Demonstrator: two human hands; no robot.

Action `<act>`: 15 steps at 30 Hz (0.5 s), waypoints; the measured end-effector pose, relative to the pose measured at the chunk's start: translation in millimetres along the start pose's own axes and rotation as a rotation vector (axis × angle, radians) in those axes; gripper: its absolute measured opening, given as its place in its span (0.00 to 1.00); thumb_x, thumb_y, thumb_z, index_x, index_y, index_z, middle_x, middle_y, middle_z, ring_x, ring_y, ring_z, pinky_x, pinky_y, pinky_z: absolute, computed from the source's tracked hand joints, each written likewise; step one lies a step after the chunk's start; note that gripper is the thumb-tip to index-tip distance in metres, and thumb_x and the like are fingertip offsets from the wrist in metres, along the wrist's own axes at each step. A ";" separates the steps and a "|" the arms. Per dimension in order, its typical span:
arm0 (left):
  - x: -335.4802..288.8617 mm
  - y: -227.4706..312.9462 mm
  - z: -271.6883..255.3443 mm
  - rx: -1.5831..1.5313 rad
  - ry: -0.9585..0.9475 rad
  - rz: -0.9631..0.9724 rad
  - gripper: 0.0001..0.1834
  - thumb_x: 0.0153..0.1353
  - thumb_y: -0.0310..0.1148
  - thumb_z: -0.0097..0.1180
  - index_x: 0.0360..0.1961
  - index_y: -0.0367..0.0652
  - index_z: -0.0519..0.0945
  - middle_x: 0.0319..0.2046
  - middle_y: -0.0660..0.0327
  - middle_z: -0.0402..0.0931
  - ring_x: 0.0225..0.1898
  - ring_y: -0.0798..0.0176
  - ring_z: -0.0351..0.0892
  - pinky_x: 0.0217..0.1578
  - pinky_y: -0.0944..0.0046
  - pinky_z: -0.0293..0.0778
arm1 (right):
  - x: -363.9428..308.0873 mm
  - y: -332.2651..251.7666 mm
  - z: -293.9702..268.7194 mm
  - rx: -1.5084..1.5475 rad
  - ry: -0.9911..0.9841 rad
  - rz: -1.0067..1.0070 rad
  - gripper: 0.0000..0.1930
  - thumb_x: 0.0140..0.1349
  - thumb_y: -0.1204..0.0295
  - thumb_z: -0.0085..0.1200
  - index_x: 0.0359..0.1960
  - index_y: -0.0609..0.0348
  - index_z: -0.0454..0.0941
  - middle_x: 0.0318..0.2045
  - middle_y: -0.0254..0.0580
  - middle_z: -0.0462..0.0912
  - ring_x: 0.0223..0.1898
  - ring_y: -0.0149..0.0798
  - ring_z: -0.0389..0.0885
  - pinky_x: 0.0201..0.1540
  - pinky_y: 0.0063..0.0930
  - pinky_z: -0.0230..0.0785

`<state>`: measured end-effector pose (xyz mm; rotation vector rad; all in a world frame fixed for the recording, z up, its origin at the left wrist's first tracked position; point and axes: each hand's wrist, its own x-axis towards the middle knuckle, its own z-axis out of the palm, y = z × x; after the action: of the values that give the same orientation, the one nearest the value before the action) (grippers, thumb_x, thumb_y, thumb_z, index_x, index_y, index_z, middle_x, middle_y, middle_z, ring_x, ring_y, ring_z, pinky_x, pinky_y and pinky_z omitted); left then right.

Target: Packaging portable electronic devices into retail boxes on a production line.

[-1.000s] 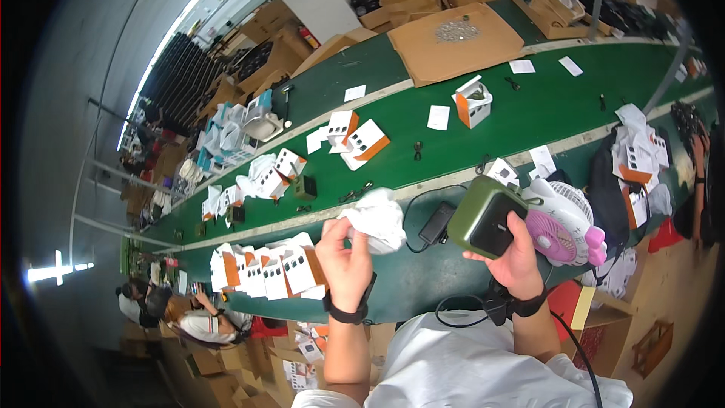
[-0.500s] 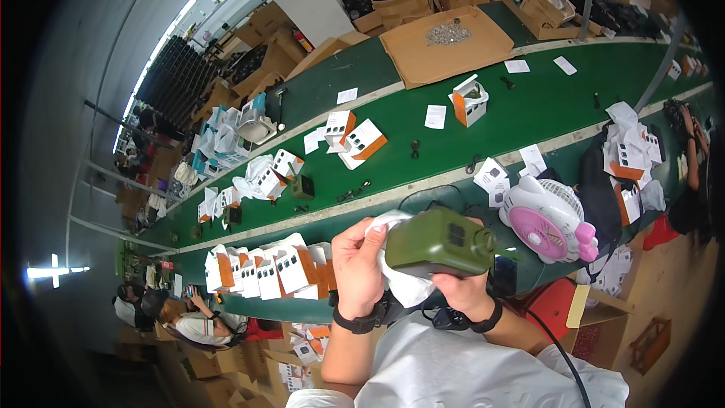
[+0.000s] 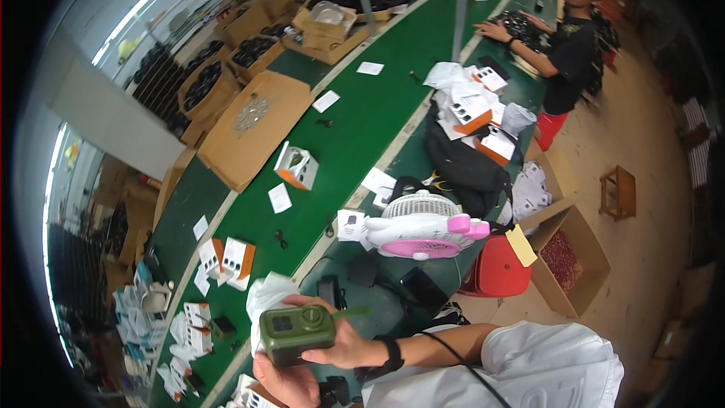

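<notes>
A boxy olive-green device (image 3: 291,342) is held low in front of me, its top with a dark four-part panel and a round knob turned up. My right hand (image 3: 349,341) grips it, thumb on the near side and fingers behind. A green strap (image 3: 351,312) sticks out past its right end. The crumpled white bag (image 3: 268,298) lies against the device's far left side. Under the device's lower left corner is my left hand (image 3: 287,387), closed on the lower part of the bag; its fingers are partly hidden.
Beside the device, a white and pink fan (image 3: 423,234) and a dark phone (image 3: 423,289) rest on the bench. Small white and orange boxes (image 3: 298,166) and cables lie along the green belt (image 3: 355,117). A red stool (image 3: 495,268) and a co-worker (image 3: 570,45) are to the right.
My view has swung to the right, bringing the co-worker and floor into sight. The device has turned so its panel and knob face up. Both hands stay on device and bag.
</notes>
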<state>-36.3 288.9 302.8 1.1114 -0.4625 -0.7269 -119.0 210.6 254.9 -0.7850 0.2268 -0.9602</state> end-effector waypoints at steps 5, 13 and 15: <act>11.1 2.9 22.7 -0.200 0.060 -0.252 0.27 0.66 0.42 0.50 0.60 0.34 0.65 0.54 0.50 0.71 0.53 0.54 0.74 0.50 0.57 0.75 | 14.7 2.4 -19.5 -0.594 0.178 -0.549 0.38 0.46 0.57 0.68 0.53 0.65 0.64 0.60 0.55 0.62 0.62 0.46 0.62 0.62 0.41 0.56; 15.7 -23.9 27.8 -0.313 -0.001 -0.375 0.25 0.66 0.39 0.51 0.59 0.37 0.66 0.47 0.55 0.76 0.46 0.62 0.77 0.44 0.62 0.77 | 22.3 7.4 -36.8 -0.309 0.144 -0.220 0.34 0.46 0.64 0.70 0.53 0.61 0.65 0.51 0.48 0.71 0.53 0.41 0.72 0.53 0.33 0.66; 10.2 -41.8 21.0 -0.239 0.015 -0.413 0.19 0.67 0.40 0.49 0.53 0.38 0.71 0.36 0.61 0.80 0.39 0.67 0.78 0.39 0.66 0.77 | 27.1 4.9 -39.4 -0.430 0.252 -0.341 0.34 0.45 0.65 0.70 0.53 0.61 0.66 0.50 0.47 0.71 0.51 0.41 0.72 0.52 0.33 0.66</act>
<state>-55.5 257.5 272.2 0.9937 -0.1248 -1.1034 -120.0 170.9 227.9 -1.1185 0.5432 -1.3593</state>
